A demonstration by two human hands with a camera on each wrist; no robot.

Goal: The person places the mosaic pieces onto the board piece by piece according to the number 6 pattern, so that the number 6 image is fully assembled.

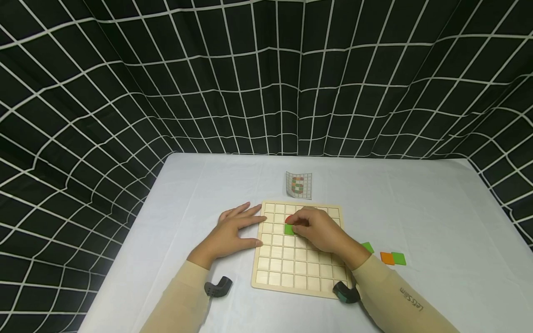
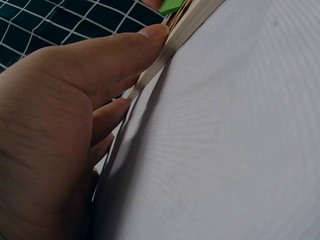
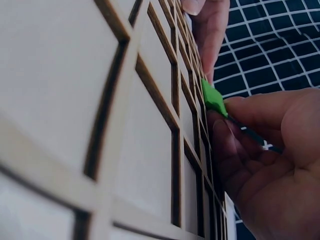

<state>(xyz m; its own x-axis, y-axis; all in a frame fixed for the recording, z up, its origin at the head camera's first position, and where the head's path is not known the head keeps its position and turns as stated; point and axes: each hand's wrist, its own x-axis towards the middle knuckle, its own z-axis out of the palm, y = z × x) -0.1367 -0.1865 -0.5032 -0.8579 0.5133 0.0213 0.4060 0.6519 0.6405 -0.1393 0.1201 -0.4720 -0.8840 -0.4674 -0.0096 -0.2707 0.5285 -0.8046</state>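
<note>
A wooden grid board (image 1: 288,279) lies on the white-covered table in the head view. My left hand (image 1: 233,235) rests at its left edge, fingers spread, with thumb and fingertips touching the rim. Over the upper middle of the board, my right hand (image 1: 319,230) pinches a green square tile (image 1: 288,229). In the right wrist view that tile (image 3: 213,98) stands tilted against the grid, its edge between thumb and finger. Just above it in the head view shows a red piece (image 1: 288,219), partly hidden by the right fingers.
Right of the board lie an orange tile (image 1: 387,258), a green tile (image 1: 399,258) beside it, and another green tile (image 1: 368,247) partly behind my right forearm. A small printed pattern sheet (image 1: 306,189) lies beyond the board. Black wrist devices sit at both wrists.
</note>
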